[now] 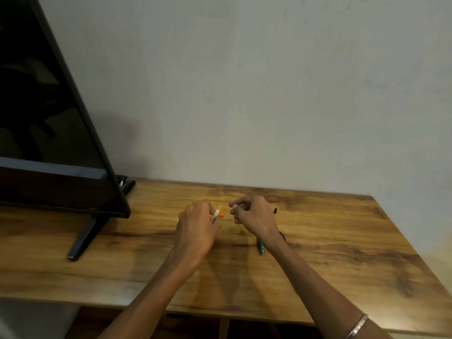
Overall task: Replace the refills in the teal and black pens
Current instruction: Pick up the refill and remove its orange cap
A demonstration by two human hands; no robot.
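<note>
At centre frame your left hand (198, 222) pinches a pale pen piece with an orange tip (216, 215); your right hand (254, 215) pinches a thin refill (238, 206). The teal pen (260, 246) lies on the wooden table (342, 241) under your right wrist, a black pen (275, 210) just beyond.

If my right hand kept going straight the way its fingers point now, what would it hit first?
Probably the left hand. The right hand points its curled fingers leftward across a narrow gap, toward the small orange piece by the left hand's fingertips. Depth is unclear from one view, so it might pass just beyond them.
</note>
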